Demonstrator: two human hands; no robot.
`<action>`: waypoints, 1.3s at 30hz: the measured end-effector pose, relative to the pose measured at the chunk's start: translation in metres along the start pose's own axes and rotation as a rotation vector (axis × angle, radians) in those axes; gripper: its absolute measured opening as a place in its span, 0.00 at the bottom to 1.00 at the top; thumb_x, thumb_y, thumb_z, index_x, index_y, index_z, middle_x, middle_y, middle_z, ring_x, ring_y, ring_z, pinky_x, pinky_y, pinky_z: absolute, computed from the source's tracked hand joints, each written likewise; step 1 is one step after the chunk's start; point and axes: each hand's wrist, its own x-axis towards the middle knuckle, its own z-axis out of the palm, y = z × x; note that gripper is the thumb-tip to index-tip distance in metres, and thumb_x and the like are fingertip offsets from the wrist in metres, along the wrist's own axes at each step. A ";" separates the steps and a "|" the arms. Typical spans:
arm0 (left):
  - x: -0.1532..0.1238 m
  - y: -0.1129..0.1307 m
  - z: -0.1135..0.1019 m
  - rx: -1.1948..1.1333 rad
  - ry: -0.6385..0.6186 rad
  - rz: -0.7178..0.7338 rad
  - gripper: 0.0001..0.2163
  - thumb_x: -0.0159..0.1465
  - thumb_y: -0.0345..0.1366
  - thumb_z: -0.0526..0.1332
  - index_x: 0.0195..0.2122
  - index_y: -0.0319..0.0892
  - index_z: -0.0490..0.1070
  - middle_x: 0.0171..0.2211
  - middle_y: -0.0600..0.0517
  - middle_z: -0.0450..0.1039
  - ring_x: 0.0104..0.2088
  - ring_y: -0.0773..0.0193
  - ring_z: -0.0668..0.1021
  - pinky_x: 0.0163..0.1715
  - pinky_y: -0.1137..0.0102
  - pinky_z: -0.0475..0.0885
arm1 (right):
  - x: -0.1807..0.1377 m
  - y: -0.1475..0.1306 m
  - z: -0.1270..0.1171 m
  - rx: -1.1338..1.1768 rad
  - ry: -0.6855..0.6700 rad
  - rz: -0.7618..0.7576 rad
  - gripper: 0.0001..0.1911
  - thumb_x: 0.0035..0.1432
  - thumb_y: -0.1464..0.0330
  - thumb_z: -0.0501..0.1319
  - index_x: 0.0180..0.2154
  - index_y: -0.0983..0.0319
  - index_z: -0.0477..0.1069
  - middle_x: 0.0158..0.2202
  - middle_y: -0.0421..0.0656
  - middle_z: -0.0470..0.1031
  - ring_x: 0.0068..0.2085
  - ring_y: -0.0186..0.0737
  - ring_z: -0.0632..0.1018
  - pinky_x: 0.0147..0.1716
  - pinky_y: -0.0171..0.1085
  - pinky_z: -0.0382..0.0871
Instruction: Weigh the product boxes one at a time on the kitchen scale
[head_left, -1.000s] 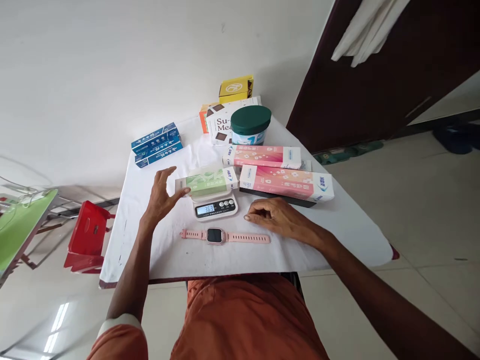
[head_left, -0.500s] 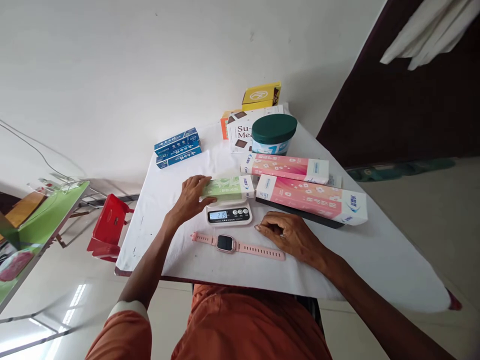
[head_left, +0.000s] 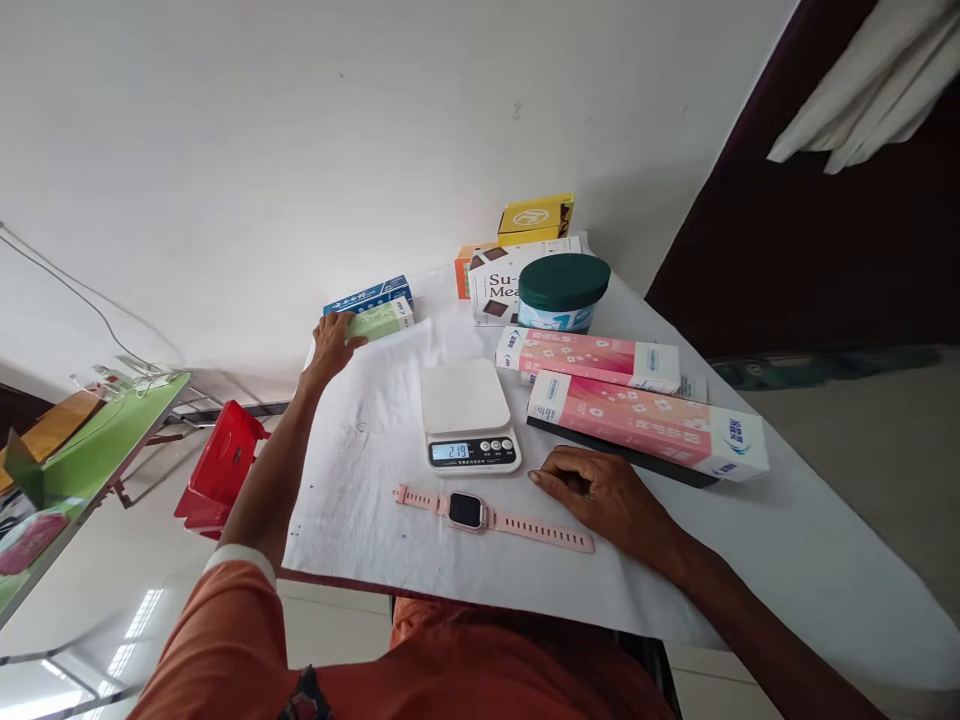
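At the table's far left, my left hand [head_left: 335, 345] is closed on the near end of a green and white carton [head_left: 380, 320], which lies against the blue toothpaste boxes [head_left: 367, 296]. My right hand [head_left: 604, 495] rests on the cloth with its fingers curled and nothing visible in them. Just left of it stands a white digital scale [head_left: 465, 398], its pan bare and its display reading 219. In front of the scale, a pink-strapped smartwatch [head_left: 466, 511] lies stretched out flat.
Two long pink boxes [head_left: 637, 418] lie right of the scale. Behind them stand a green-lidded tub [head_left: 564, 282], a white "Su-" box [head_left: 491, 290] and a yellow box [head_left: 534, 218], near the wall. A red chair [head_left: 225, 465] is left of the table.
My left hand has carried the green carton off the scale, back and left to the blue boxes. The scale's pan is now uncovered. My right hand has stayed curled in place.
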 end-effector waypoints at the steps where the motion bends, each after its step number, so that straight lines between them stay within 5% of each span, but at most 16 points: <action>1: 0.012 -0.004 0.005 0.024 -0.004 -0.024 0.23 0.66 0.39 0.62 0.62 0.44 0.66 0.60 0.37 0.66 0.62 0.40 0.67 0.61 0.48 0.62 | 0.000 0.001 0.000 0.003 -0.001 0.007 0.19 0.68 0.57 0.58 0.26 0.59 0.69 0.24 0.40 0.72 0.26 0.36 0.70 0.28 0.37 0.63; 6: 0.042 -0.010 0.027 0.094 0.052 -0.113 0.22 0.66 0.39 0.63 0.61 0.45 0.69 0.62 0.36 0.63 0.63 0.40 0.65 0.61 0.49 0.61 | 0.000 0.005 0.001 0.013 0.001 0.037 0.19 0.67 0.59 0.58 0.24 0.59 0.68 0.23 0.39 0.70 0.25 0.35 0.69 0.26 0.36 0.61; 15: 0.048 0.001 0.039 0.044 0.165 -0.079 0.19 0.65 0.38 0.65 0.57 0.44 0.72 0.61 0.35 0.64 0.62 0.38 0.65 0.60 0.46 0.60 | 0.001 0.002 0.000 0.042 0.015 0.047 0.19 0.66 0.58 0.59 0.24 0.59 0.67 0.24 0.40 0.70 0.25 0.35 0.68 0.26 0.36 0.61; 18: 0.038 0.037 0.034 -0.054 0.211 0.047 0.24 0.64 0.43 0.67 0.60 0.43 0.70 0.61 0.34 0.64 0.61 0.38 0.66 0.59 0.44 0.62 | 0.002 -0.001 -0.002 0.028 0.033 0.032 0.19 0.66 0.59 0.59 0.24 0.59 0.67 0.23 0.39 0.69 0.25 0.35 0.68 0.27 0.36 0.60; 23: -0.005 0.143 0.013 -0.275 0.227 0.531 0.21 0.70 0.50 0.60 0.59 0.43 0.69 0.57 0.39 0.69 0.59 0.48 0.71 0.59 0.52 0.66 | 0.003 -0.002 -0.002 0.022 0.054 0.008 0.19 0.66 0.59 0.59 0.24 0.60 0.68 0.23 0.39 0.70 0.26 0.34 0.69 0.27 0.35 0.60; 28: -0.038 0.229 0.010 -0.267 -0.001 0.839 0.22 0.72 0.49 0.58 0.62 0.42 0.65 0.58 0.40 0.69 0.58 0.49 0.71 0.55 0.55 0.69 | 0.002 0.001 -0.001 0.018 0.064 -0.003 0.18 0.65 0.62 0.60 0.23 0.60 0.67 0.23 0.38 0.69 0.26 0.33 0.69 0.29 0.35 0.60; 32: -0.032 0.253 0.023 -0.119 -0.162 0.835 0.21 0.73 0.41 0.57 0.64 0.42 0.63 0.59 0.38 0.68 0.56 0.46 0.71 0.53 0.52 0.69 | 0.002 0.001 -0.002 0.026 0.055 -0.015 0.16 0.65 0.65 0.61 0.24 0.61 0.68 0.24 0.38 0.70 0.26 0.33 0.68 0.29 0.35 0.60; 39: -0.032 0.264 0.016 -0.101 -0.137 0.840 0.22 0.72 0.41 0.57 0.65 0.40 0.65 0.57 0.36 0.67 0.55 0.44 0.69 0.50 0.53 0.69 | 0.003 -0.001 -0.003 0.017 0.057 -0.019 0.13 0.63 0.69 0.62 0.24 0.61 0.69 0.24 0.38 0.71 0.26 0.33 0.68 0.29 0.35 0.60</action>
